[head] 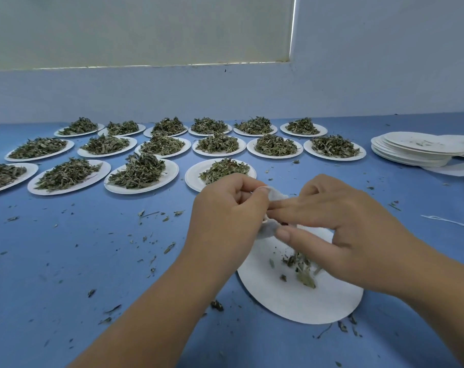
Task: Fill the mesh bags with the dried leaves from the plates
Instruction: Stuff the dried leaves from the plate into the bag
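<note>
My left hand (225,208) grips a small white mesh bag (274,195) by its edge, its fingers curled round the cloth. Fingers of my right hand (339,216) reach into the bag's mouth while the thumb pinches its lower edge. Both hands hover over a white paper plate (292,301) near the table's front, which holds only a few dried leaves (301,269). Most of the bag is hidden between my hands.
Several white plates heaped with dried leaves (140,172) stand in three rows across the blue table (66,261). A stack of used plates (414,150) sits at the far right, with white cloth (454,168) and a loose string (448,221). Leaf crumbs litter the table.
</note>
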The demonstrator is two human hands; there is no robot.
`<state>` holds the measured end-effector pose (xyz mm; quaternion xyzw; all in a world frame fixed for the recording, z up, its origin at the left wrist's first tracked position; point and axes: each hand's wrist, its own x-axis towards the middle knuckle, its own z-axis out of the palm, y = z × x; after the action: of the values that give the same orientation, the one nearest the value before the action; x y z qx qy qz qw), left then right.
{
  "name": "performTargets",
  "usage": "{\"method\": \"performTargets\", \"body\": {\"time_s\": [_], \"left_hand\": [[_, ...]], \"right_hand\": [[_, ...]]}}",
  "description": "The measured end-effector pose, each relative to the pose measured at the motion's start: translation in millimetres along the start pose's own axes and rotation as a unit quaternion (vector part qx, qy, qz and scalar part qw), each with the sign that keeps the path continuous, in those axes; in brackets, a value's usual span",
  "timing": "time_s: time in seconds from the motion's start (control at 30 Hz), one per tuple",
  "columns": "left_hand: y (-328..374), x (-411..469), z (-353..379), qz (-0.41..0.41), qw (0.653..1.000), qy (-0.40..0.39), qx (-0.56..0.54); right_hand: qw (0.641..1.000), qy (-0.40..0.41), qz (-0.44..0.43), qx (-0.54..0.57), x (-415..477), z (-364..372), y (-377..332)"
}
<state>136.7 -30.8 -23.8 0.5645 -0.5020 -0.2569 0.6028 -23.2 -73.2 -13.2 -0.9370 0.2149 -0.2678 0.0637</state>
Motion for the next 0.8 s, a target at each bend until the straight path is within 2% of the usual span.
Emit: {"method": "performTargets", "body": {"time_s": [0.1,0.2,0.33,0.43,0.47,0.53,0.63,0.7,0.8], "left_hand": [[-1.7,-1.5,1.4,0.014,0.999,-0.017,0.036],[-2.0,-2.6,2.3,0.029,0.998,-0.011,0.053],[-0.4,0.4,-5.6,0.052,0.995,0.02,0.085],[-0.5,4.3,-11.4,0.062,0.992,0.051,0.094],[-0.3,5.0,-12.6,0.067,0.991,0.059,0.097],[0.3,5.7,-14.3,0.078,0.989,0.069,0.109],[1.1,6.1,-15.8,0.088,0.985,0.076,0.126],[1.9,6.1,-16.2,0.091,0.985,0.081,0.126],[3.2,5.7,-16.4,0.1,0.983,0.084,0.131]], "right_hand": [[0.996,-0.07,0.007,-0.049,1.8,9.1,-2.0],[0.997,-0.066,0.003,-0.044,1.1,11.7,-2.6],[0.994,0.032,0.051,0.091,0.0,-7.2,0.8],[0.987,0.055,0.101,0.115,-1.8,-18.4,8.9],[0.988,0.027,0.125,0.087,-2.6,-20.6,13.1],[0.981,-0.091,0.174,0.004,-4.8,-21.3,19.7],[0.945,-0.243,0.215,-0.028,-8.7,-15.6,23.6],[0.934,-0.285,0.213,-0.026,-10.5,-9.5,22.2],[0.938,-0.29,0.185,-0.03,-11.0,-1.6,19.8]]}}
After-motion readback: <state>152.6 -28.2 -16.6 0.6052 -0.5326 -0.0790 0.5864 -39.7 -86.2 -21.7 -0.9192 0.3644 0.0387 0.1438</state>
